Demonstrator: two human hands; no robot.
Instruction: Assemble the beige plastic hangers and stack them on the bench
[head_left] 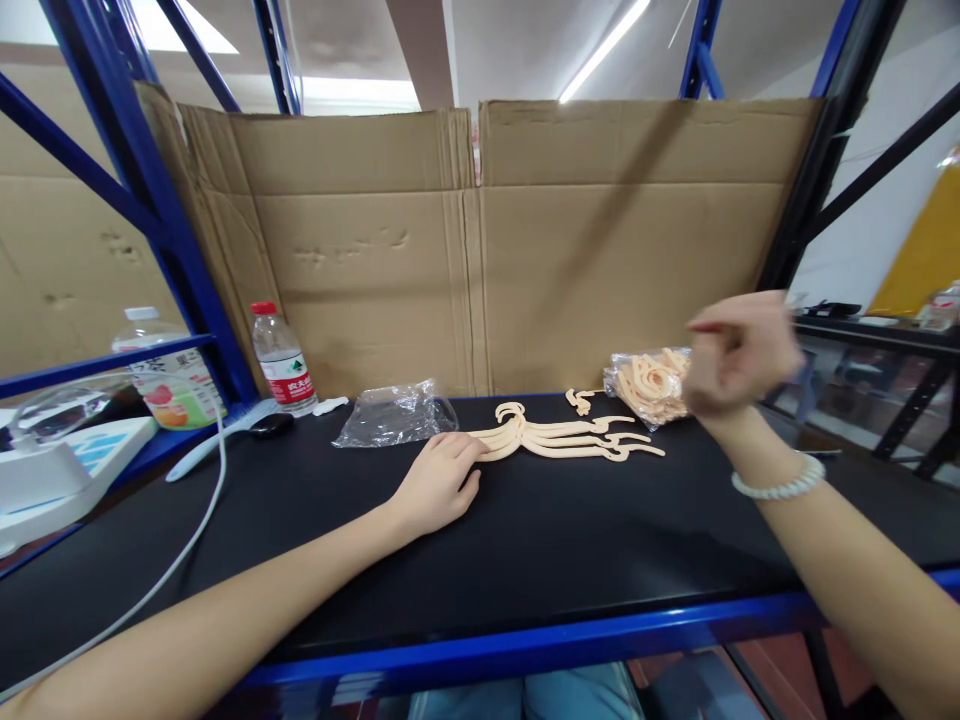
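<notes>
Several beige plastic clothes hangers (566, 440) lie side by side on the black table, their curved hooks pointing away from me. My left hand (435, 482) is closed over their left ends, with the thumb on the near side. Held up above the right part of the table, my right hand (746, 350) is curled into a loose pinch and blurred by motion. Whatever its fingers may hold is hidden. Behind and below it, a clear bag of beige hanger pieces (651, 385) rests on the table. A small loose beige piece (579, 402) lies left of that bag.
A crumpled clear plastic bag (396, 412) lies beyond my left hand. Farther left stand a red-capped water bottle (283, 362) and a larger white-capped bottle (169, 375). A white cable (214, 500) crosses the left side. Cardboard (375, 270) walls the back; a blue rail (525, 645) edges the front.
</notes>
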